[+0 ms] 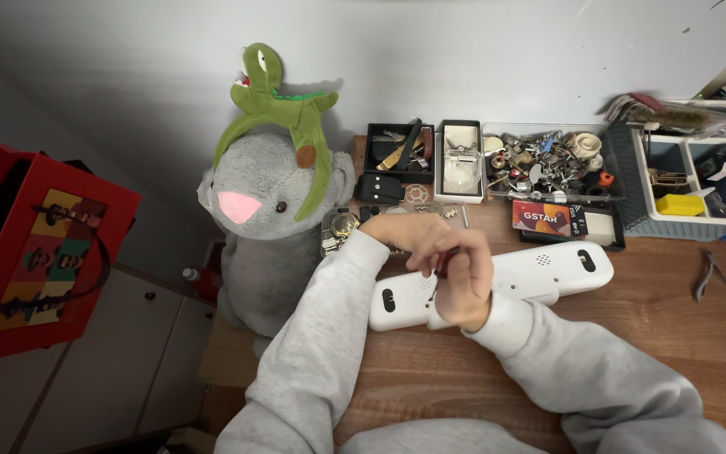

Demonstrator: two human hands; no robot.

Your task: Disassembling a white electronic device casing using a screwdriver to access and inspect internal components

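While hands met above white device (548, 273) on desk, right hand (466, 282) pinched small dark-red part (441, 262); left hand (418, 235) fingers curled at it. Part likely light, rigid, easily dropped; hold by sides.

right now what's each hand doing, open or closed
Left hand: curled closed, fingers meeting the right hand; what it pinches cannot be told.
Right hand: closed in a fist over the white device; contents hidden.

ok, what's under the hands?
A long white device lies on the wooden desk beneath the left hand and right hand; its middle is covered by them.
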